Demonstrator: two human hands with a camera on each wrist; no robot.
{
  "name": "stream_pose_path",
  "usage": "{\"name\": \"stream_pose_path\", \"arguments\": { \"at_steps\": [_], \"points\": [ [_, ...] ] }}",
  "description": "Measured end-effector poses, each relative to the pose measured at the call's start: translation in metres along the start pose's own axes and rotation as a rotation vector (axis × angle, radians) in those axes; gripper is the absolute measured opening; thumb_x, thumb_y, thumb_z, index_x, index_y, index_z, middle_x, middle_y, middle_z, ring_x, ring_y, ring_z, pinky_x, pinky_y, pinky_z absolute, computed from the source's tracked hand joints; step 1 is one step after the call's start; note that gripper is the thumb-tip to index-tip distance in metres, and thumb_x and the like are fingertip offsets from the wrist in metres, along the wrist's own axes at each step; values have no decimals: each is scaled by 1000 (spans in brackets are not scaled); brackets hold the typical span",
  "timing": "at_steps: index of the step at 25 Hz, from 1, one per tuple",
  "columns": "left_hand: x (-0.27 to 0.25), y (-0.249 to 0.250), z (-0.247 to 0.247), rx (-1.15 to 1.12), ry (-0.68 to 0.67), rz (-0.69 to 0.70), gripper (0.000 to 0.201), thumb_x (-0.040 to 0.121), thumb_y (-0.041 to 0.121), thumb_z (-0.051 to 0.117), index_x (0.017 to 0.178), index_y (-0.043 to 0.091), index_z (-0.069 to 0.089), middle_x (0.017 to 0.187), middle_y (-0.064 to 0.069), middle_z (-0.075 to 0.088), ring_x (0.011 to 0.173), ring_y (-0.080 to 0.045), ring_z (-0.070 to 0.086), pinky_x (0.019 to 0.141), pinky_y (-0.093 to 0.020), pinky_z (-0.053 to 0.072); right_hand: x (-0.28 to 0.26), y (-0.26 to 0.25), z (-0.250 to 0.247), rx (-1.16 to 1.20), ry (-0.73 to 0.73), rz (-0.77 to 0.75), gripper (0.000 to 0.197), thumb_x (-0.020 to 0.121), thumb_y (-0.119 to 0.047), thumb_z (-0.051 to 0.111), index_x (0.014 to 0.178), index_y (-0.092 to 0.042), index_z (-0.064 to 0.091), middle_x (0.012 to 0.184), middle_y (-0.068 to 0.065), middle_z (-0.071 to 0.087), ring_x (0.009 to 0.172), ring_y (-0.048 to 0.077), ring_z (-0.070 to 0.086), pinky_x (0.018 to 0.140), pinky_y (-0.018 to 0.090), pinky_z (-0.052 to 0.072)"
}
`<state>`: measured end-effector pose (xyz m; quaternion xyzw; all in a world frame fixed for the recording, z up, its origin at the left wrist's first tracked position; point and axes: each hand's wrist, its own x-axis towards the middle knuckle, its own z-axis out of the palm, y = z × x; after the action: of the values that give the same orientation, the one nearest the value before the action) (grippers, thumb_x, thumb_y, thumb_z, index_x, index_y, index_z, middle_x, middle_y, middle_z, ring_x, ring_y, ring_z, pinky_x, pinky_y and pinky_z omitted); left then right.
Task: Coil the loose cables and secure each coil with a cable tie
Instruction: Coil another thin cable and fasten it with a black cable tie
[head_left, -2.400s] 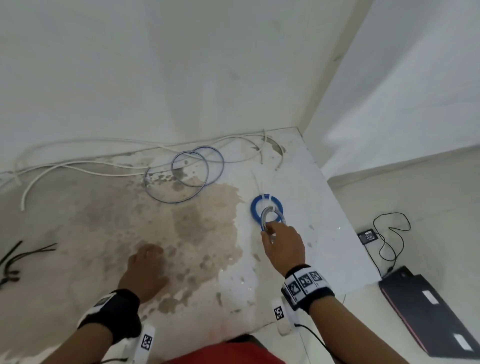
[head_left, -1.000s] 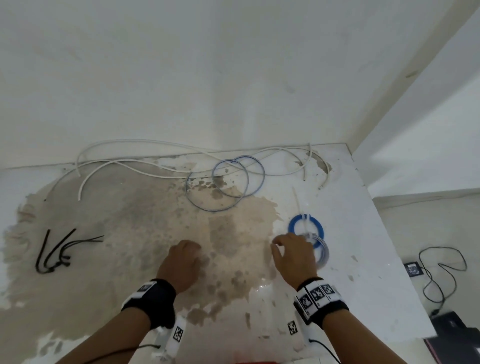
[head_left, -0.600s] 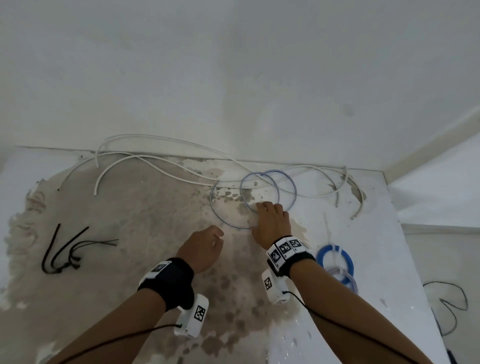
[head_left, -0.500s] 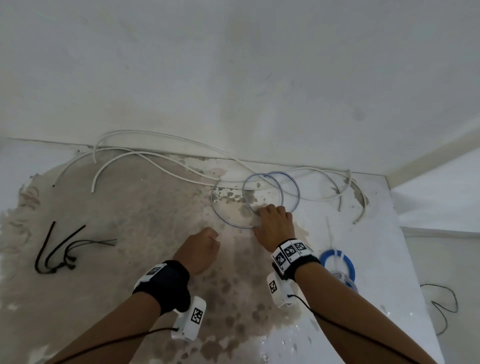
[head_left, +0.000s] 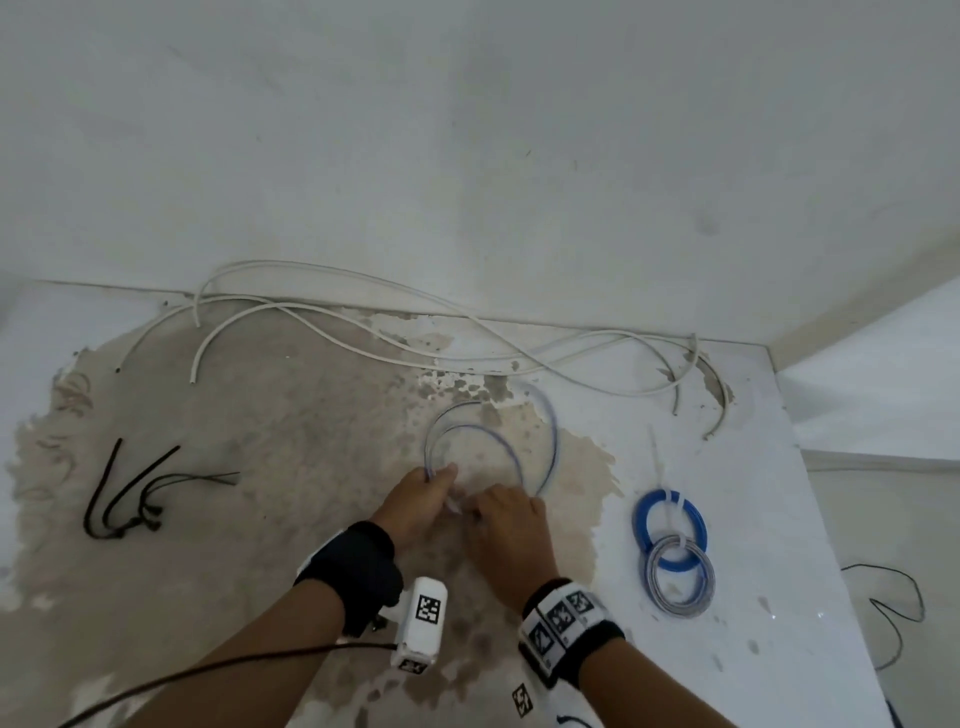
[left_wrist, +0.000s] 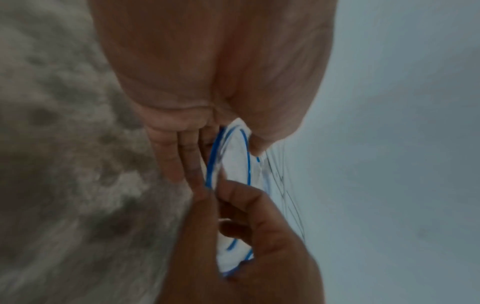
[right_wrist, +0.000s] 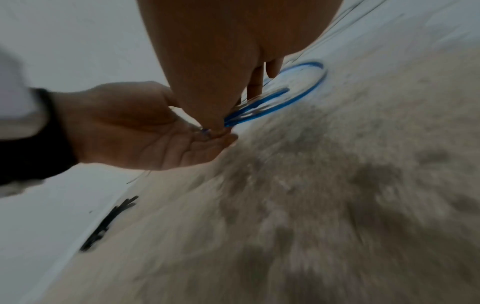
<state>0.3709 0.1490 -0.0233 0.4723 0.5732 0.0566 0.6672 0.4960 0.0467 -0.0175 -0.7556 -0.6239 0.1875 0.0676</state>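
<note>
A thin blue cable (head_left: 551, 441) curves in loose loops over the stained table (head_left: 260, 519), just past my hands. My left hand (head_left: 441, 475) pinches the loops at their near left side. My right hand (head_left: 478, 506) pinches the same cable right beside it. In the left wrist view the blue cable (left_wrist: 247, 160) passes between my left thumb and fingers (left_wrist: 179, 160), and the right hand's fingers (left_wrist: 233, 205) grip it below. The right wrist view shows the cable (right_wrist: 298, 96) lying low over the table. Long white cables (head_left: 363, 332) lie loose along the wall.
Two tied coils lie at the right, a blue coil (head_left: 670, 525) and a grey coil (head_left: 680, 582). A white cable tie (head_left: 657, 462) lies just beyond them. Black cable ties (head_left: 124, 499) lie at the left. The table's right edge (head_left: 831, 571) drops to the floor.
My right hand has drawn the thin blue loops nearer to me. The left hand has come across and taken hold of them beside the right.
</note>
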Motion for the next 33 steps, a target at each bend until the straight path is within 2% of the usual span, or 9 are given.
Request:
{"name": "stream_pose_path", "arguments": {
  "at_steps": [3, 6, 12, 15, 18, 20, 23, 29, 33],
  "points": [
    [-19, -10, 11, -113, 102, -6, 25, 106, 17, 44, 90, 10, 62, 78, -6, 62, 66, -23, 61, 63, -31, 52, -29, -10, 2, -35, -13, -125, 31, 95, -42, 39, 110, -35, 65, 101, -6, 63, 99, 23, 55, 81, 40, 40],
    [-40, -18, 14, -208, 98, 35, 23, 108, 10, 34, 95, 9, 54, 69, -4, 43, 50, -14, 41, 48, -22, 41, -40, 6, -3, 97, 115, -13, 25, 95, -40, 47, 112, -32, 63, 110, -7, 62, 103, 21, 55, 84, 38, 43],
    [-94, -7, -2, 11, 66, 132, 28, 108, 26, 39, 95, 12, 61, 65, 5, 38, 47, -9, 29, 50, -25, 28, -46, 38, -31, 463, 199, 10, 35, 97, -35, 57, 130, -22, 58, 123, -6, 57, 110, 13, 55, 99, 38, 49],
    [-123, 6, -6, 196, 84, 203, 33, 106, 32, 43, 89, 13, 64, 64, 5, 38, 47, -10, 29, 46, -24, 27, -40, 34, -41, 489, 73, -72, 52, 100, -40, 57, 148, -24, 44, 144, -6, 48, 127, 13, 48, 109, 33, 43],
    [-145, 8, -13, 261, 122, 223, 35, 105, 34, 45, 86, 14, 66, 62, 6, 38, 49, -13, 30, 45, -25, 27, -37, 14, -50, 563, -123, -87, 45, 106, -33, 49, 150, -24, 45, 149, -5, 46, 133, 12, 47, 108, 25, 38],
    [-153, 3, -21, 249, 145, 228, 35, 106, 32, 45, 88, 12, 67, 61, 6, 36, 48, -13, 28, 45, -26, 26, -41, 4, -47, 730, -186, 49, 40, 108, -27, 42, 148, -25, 48, 150, -4, 47, 133, 12, 47, 107, 23, 36],
    [-160, -6, -34, 114, 137, 261, 35, 106, 31, 44, 86, 12, 66, 58, 5, 31, 48, -13, 22, 44, -25, 23, -52, -4, -39, 958, -252, 312, 45, 108, -45, 36, 148, -27, 44, 154, -2, 46, 137, 19, 47, 117, 40, 37],
    [-166, -11, -67, -417, 67, 299, 28, 106, 35, 44, 88, 16, 54, 61, 6, 20, 47, -8, 14, 41, -21, 17, -72, -36, -19, 1468, -450, 743, 73, 97, -71, 37, 138, -13, 55, 117, 8, 66, 81, 21, 66, 74, 36, 51],
    [-167, -17, -102, -581, 51, 292, 29, 106, 37, 42, 91, 16, 55, 63, 6, 19, 47, -8, 15, 41, -22, 20, -63, -80, -27, 1750, -462, 744, 69, 93, -71, 47, 117, -8, 63, 89, 7, 70, 68, 23, 67, 66, 36, 52]
  ]
}}
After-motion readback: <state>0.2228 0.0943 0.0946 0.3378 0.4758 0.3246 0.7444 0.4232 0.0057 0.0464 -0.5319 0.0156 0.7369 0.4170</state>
